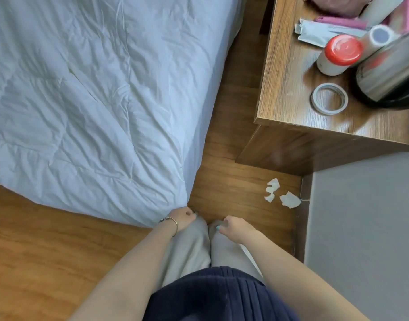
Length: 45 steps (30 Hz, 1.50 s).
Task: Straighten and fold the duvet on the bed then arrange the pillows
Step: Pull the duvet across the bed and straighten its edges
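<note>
The white duvet (87,93) lies wrinkled over the bed and fills the upper left. Its near right corner hangs down towards the wooden floor. My left hand (181,218), with a thin bracelet on the wrist, hangs right at that corner with its fingers curled downward. Whether they pinch the fabric is hidden. My right hand (233,228) hangs apart from the duvet, in front of my legs. Its fingers are loosely curled and hold nothing. No pillow is in view.
A wooden side table (289,107) stands at the right with a steel kettle (391,72), a red-capped bottle (340,54) and a tape roll (329,98). Torn paper scraps (282,193) lie on the floor (231,181) between bed and table. A grey wall (365,228) rises on the right.
</note>
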### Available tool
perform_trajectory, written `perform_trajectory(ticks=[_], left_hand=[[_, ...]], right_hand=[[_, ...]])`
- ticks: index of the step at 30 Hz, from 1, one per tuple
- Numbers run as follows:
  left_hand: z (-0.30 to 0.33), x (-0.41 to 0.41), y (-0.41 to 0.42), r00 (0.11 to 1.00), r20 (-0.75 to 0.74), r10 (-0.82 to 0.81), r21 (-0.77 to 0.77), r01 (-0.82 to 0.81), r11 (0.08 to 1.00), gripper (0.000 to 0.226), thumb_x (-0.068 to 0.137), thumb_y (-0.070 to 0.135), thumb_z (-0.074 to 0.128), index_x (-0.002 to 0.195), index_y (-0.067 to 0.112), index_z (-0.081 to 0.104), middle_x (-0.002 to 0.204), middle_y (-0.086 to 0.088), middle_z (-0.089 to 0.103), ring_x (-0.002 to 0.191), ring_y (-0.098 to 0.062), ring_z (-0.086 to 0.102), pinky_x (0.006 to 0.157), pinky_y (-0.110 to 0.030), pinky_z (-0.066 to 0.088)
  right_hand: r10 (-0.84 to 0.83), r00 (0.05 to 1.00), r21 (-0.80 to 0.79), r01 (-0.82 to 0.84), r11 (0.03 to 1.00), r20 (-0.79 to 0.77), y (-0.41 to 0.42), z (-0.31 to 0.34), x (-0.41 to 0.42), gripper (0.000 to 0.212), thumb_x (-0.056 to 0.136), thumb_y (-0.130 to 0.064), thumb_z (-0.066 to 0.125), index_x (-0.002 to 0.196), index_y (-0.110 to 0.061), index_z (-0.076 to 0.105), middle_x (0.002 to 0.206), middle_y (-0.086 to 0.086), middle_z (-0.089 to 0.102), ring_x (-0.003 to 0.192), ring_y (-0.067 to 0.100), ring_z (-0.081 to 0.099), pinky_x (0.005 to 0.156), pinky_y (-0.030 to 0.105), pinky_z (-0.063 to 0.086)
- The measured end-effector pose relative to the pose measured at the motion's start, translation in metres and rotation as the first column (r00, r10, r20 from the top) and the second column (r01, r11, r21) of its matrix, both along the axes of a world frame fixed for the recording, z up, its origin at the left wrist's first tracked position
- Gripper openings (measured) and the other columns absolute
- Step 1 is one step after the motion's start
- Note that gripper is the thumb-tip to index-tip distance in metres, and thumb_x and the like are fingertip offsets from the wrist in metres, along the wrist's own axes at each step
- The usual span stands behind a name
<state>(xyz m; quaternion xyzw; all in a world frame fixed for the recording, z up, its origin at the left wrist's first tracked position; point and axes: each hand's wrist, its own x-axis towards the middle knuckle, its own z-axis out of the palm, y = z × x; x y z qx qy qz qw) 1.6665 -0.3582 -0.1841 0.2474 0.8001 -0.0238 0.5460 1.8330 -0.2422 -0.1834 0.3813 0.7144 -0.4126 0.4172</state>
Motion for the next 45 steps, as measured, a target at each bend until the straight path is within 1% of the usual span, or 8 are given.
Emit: perform_trajectory(ticks=[3,7,12,15,22,30,36,45], left_hand=[[0.004,-0.012,0.000,0.995,-0.027,0.097,0.021,-0.097,0.995,0.012,0.092,0.033,0.050,0.100,0.030,0.059,0.099,0.004,0.058,0.094,-0.018,0.054,0.077,-0.025,0.041],[0.004,-0.021,-0.006,0.995,0.008,0.101,0.004,-0.101,0.995,0.021,0.090,0.034,0.049,0.070,0.027,0.048,0.082,0.005,0.054,0.077,-0.015,0.050,0.066,-0.026,0.037],[0.014,-0.032,-0.047,0.992,-0.018,0.125,0.002,-0.125,0.992,0.015,0.092,0.038,0.047,0.096,0.026,0.054,0.108,-0.001,0.055,0.095,-0.021,0.050,0.084,-0.029,0.041],[0.025,-0.054,-0.085,0.990,-0.072,0.123,-0.044,-0.127,0.991,0.034,0.090,0.041,0.044,0.116,0.023,0.057,0.119,0.001,0.059,0.108,-0.021,0.057,0.086,-0.032,0.044],[0.061,-0.171,-0.223,0.951,-0.235,0.201,0.044,-0.196,0.980,0.028,0.090,0.038,0.043,0.067,0.022,0.048,0.070,0.003,0.050,0.065,-0.019,0.049,0.058,-0.030,0.036],[0.106,-0.334,-0.373,0.862,-0.366,0.351,0.221,-0.285,0.933,0.026,0.095,0.037,0.043,0.076,0.020,0.050,0.073,0.001,0.049,0.063,-0.016,0.046,0.055,-0.029,0.035],[0.088,-0.451,-0.445,0.831,-0.372,0.413,0.270,-0.328,0.905,0.045,0.095,0.042,0.048,0.136,0.023,0.046,0.134,-0.001,0.051,0.115,-0.022,0.054,0.093,-0.038,0.048],[-0.008,-0.659,-0.484,0.776,-0.599,0.196,0.271,-0.033,0.962,0.061,0.096,0.029,0.051,0.149,0.033,0.022,0.153,0.000,0.030,0.140,-0.025,0.023,0.105,-0.042,0.037]], right_hand=[[-0.014,0.999,0.020,0.015,1.000,-0.036,0.005,0.008,-0.016,0.059,0.096,-0.046,0.047,0.144,-0.014,0.037,0.143,0.006,0.047,0.129,0.025,0.046,0.103,0.037,0.040],[0.078,0.996,0.023,-0.078,0.997,-0.045,0.000,0.015,-0.045,0.054,0.096,-0.047,0.047,0.140,-0.017,0.041,0.139,0.005,0.050,0.124,0.024,0.049,0.097,0.035,0.042],[0.212,0.975,-0.012,-0.213,0.977,-0.072,-0.030,0.014,-0.093,0.041,0.093,-0.049,0.049,0.122,-0.020,0.052,0.121,0.002,0.057,0.102,0.020,0.056,0.087,0.034,0.047],[0.283,0.954,0.002,-0.284,0.959,-0.096,-0.056,0.018,-0.128,0.050,0.093,-0.045,0.049,0.135,-0.017,0.047,0.135,0.006,0.052,0.115,0.024,0.054,0.094,0.035,0.046],[0.384,0.900,0.086,-0.374,0.923,-0.205,-0.171,0.049,-0.245,0.050,0.100,-0.044,0.042,0.136,-0.010,0.047,0.138,0.007,0.050,0.123,0.025,0.049,0.099,0.033,0.039],[0.275,0.896,0.125,-0.247,0.961,-0.350,-0.315,0.089,-0.411,0.048,0.098,-0.043,0.046,0.128,-0.007,0.053,0.127,0.010,0.057,0.112,0.027,0.055,0.093,0.035,0.043],[0.271,0.856,0.168,-0.217,0.962,-0.440,-0.381,0.082,-0.530,0.056,0.092,-0.050,0.054,0.139,-0.022,0.044,0.134,0.005,0.053,0.106,0.022,0.058,0.093,0.038,0.049],[0.499,0.830,0.626,-0.256,0.737,-0.248,-0.460,-0.032,-0.718,0.110,0.062,-0.072,0.070,0.145,-0.050,0.002,0.146,0.003,0.013,0.130,0.038,0.025,0.095,0.049,0.040]])
